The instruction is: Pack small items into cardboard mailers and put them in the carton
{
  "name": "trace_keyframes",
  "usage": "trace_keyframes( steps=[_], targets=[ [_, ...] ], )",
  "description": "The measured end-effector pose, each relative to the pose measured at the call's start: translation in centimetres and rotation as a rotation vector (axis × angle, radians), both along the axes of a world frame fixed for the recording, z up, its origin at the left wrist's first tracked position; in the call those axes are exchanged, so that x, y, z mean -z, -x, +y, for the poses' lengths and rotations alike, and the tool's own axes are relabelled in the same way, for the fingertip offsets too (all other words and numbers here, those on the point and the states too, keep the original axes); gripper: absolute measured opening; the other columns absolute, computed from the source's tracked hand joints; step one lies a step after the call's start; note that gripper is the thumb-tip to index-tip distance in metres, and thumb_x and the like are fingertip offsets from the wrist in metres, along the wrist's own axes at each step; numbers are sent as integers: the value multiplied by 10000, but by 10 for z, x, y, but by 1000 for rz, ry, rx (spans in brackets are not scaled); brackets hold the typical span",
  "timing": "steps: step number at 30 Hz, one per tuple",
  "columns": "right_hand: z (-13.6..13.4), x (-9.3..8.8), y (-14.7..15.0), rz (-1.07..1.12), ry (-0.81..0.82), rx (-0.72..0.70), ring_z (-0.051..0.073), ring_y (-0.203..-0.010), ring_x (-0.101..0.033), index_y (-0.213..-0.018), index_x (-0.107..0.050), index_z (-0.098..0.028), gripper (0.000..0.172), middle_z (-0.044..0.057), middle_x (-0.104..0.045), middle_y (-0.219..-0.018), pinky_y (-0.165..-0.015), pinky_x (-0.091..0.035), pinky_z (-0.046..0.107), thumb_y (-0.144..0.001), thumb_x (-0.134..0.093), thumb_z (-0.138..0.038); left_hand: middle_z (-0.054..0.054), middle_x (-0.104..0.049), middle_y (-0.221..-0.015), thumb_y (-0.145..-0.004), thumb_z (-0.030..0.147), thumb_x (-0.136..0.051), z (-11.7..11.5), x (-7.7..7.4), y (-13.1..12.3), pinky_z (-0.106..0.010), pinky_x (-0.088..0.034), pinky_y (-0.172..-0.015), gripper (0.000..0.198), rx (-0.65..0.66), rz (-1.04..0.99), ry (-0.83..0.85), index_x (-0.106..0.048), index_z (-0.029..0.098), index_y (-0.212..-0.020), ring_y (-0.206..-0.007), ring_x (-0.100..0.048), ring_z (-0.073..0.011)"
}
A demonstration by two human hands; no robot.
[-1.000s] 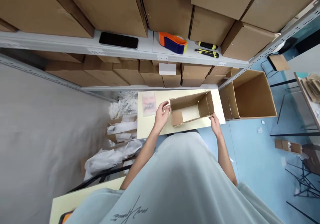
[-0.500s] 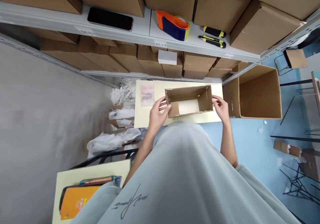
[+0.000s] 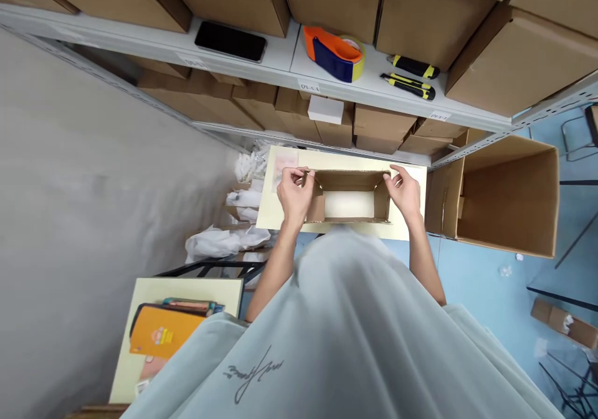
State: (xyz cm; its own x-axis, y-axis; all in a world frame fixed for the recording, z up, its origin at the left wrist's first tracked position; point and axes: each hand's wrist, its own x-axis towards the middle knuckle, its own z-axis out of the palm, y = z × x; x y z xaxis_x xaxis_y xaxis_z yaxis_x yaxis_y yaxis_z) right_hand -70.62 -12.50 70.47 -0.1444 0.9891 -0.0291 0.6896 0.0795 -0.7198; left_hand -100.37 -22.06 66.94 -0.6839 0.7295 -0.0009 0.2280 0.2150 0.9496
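A small open cardboard box [image 3: 382,202] stands on the pale yellow table [image 3: 405,229] in front of me, its top facing up and a light surface showing inside. My left hand [image 3: 296,196] grips the box's left end near the far corner, thumb over the rim. At the opposite end my right hand [image 3: 404,192] pinches the far right corner between thumb and fingers. Behind my left hand lies a flat clear packet with a pinkish print [image 3: 284,159], partly covered by the fingers.
Over the table, a grey shelf [image 3: 280,64] bears boxes, a phone [image 3: 230,41], a tape dispenser [image 3: 334,55] and two utility knives [image 3: 411,86]. A large open carton [image 3: 509,198] stands right. White wrapped bundles [image 3: 224,242] and a side table with an orange pouch [image 3: 163,332] are left.
Both hands have shifted from the middle of the box's ends to its far corners. The box sits straighter, and my view has turned slightly.
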Motion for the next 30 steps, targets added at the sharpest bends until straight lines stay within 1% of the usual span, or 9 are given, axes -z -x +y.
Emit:
trace_keyframes(
  steps=[4, 7, 9, 14, 18, 20, 23, 27, 30],
  targets=[
    [14, 2, 9, -65, -33, 35, 245, -718, -664, -1020, -788, -233, 508, 38, -740, -776, -765, -499, 347, -1048, -585, -698, -52, -795, -1062, -984, 357, -836, 2, -5, -4, -295, -629, -881, 230, -43, 86, 65, -645, 233, -1015, -909, -777, -188],
    [16, 3, 15, -95, -23, 79, 264, -732, -682, -931, -719, -253, 538, 58, -769, -810, -762, -499, 356, -1063, -536, -742, -72, -792, -1120, -1020, 388, -787, 4, -8, -4, -332, -626, -896, 184, -9, 228, 138, -690, 232, -1006, -860, -744, -192],
    [15, 4, 19, -86, 8, 59, 281, -780, -721, -907, -697, -262, 553, 79, -806, -870, -787, -519, 374, -1082, -498, -747, -89, -798, -1157, -1049, 416, -747, 6, -10, -5, -362, -627, -929, 191, 59, 274, 171, -724, 231, -1010, -864, -741, -204],
    [2, 6, 13, 53, 154, -125, 302, -866, -794, -1002, -763, -268, 585, 91, -861, -960, -846, -588, 419, -1077, -524, -797, -105, -835, -1249, -1103, 451, -636, -4, -7, -4, -403, -640, -1035, 281, 424, 159, 210, -785, 232, -1198, -1100, -802, -268],
    [-16, 6, -22, 308, 254, -150, 304, -1066, -826, -1095, -814, -262, 640, 108, -877, -1119, -879, -654, 423, -1068, -548, -843, -107, -806, -1368, -1057, 455, -701, -31, -1, 10, -457, -630, -1132, 352, 606, 196, 231, -768, 252, -1337, -1258, -776, -306],
    [-24, 7, -44, 384, 257, -124, 300, -1152, -812, -1167, -834, -264, 587, 107, -872, -1201, -902, -664, 417, -1030, -669, -811, -105, -784, -1414, -1036, 440, -735, -45, 3, 19, -496, -606, -1200, 376, 628, 237, 217, -756, 267, -1369, -1334, -744, -319],
    [-33, 14, -64, 370, 267, -154, 262, -1061, -796, -1212, -854, -274, 514, 98, -852, -1246, -891, -660, 408, -952, -837, -718, -112, -733, -1506, -1001, 383, -773, -60, 10, 28, -557, -562, -1281, 387, 603, 285, 205, -751, 283, -1374, -1459, -676, -341],
    [-41, 34, -54, 264, 252, -193, 195, -860, -708, -1223, -873, -276, 502, 90, -766, -1235, -838, -645, 407, -927, -864, -682, -106, -666, -1583, -944, 291, -773, -65, 20, 28, -512, -669, -1157, 456, 608, 221, 197, -750, 286, -1399, -1451, -686, -320],
    [-41, 48, -39, 158, 177, -172, 191, -812, -631, -1233, -878, -274, 496, 71, -682, -1132, -846, -635, 423, -940, -853, -673, -104, -675, -1583, -947, 256, -734, -60, 23, 27, -505, -652, -1197, 437, 633, 190, 158, -768, 275, -1383, -1459, -690, -305]
  ],
)
